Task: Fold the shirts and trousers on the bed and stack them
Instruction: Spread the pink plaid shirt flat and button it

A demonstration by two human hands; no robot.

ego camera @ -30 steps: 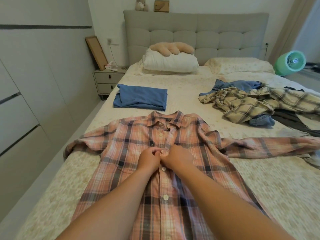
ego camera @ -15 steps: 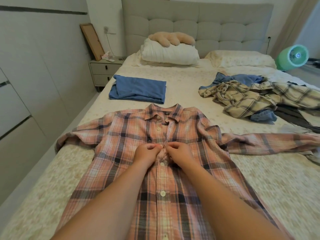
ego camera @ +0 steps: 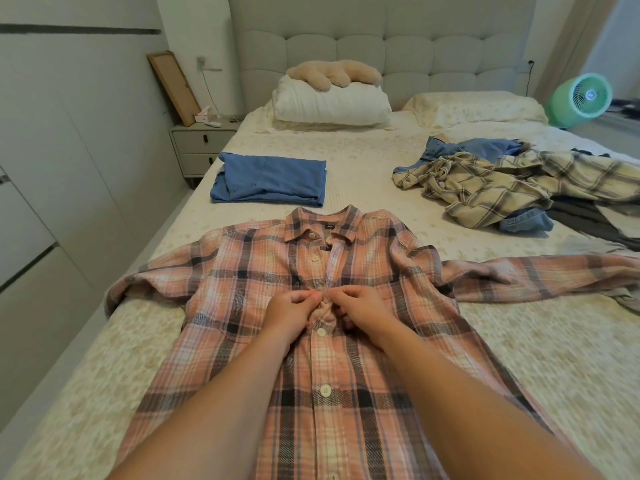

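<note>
Here, one pink plaid shirt (ego camera: 263, 292) spread flat, front up, across the near bed (ego camera: 540, 362), sleeves out left and right. Left hand (ego camera: 289, 315) and right hand (ego camera: 362, 311) side by side, both pinching its button placket at mid-chest. Far left, one folded blue garment (ego camera: 272, 183); far right, one unfolded heap of clothes (ego camera: 502, 188). Two pillows at headboard.

Both hands moved up pink shirt (ego camera: 242, 282) placket to next button, pinching there.
</note>
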